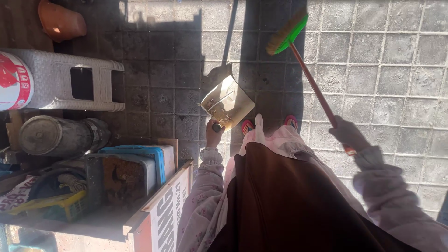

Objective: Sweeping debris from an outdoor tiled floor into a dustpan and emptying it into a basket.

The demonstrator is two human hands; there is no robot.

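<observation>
Starting at far left: a white plastic stool [65,84] is lying on its side on the grey paving [401,70], with a red-and-white round container [14,79] at its end and a terracotta pot [59,19] sitting above it in shadow. Below the stool a dusty metal cylinder [56,135] is lying flat, and under that a blue-rimmed bin [140,163] and a yellow basket [51,205] are sitting on a cluttered shelf, edged by a white signboard [165,210].

Moving to centre: your left hand [213,135] is curling shut around the handle of the metal dustpan [228,102], fingers wrapped tight, sleeve bunching at the wrist. The dustpan is tilting with its open face up, sitting just ahead of your feet; whether its far edge is touching the ground, can't tell. Your pink slippers [247,126] are peeking out under the pink clothing and brown apron [289,200].

Moving right: your right hand [347,135] is closing on the red stick of the broom [303,70], near its lower end. Exact finger positions are washing out in sunlight, but the grip is reading as closed. The broom is slanting up and left, its green head with yellow bristles hanging at the shadow edge, well beyond the dustpan.
</observation>
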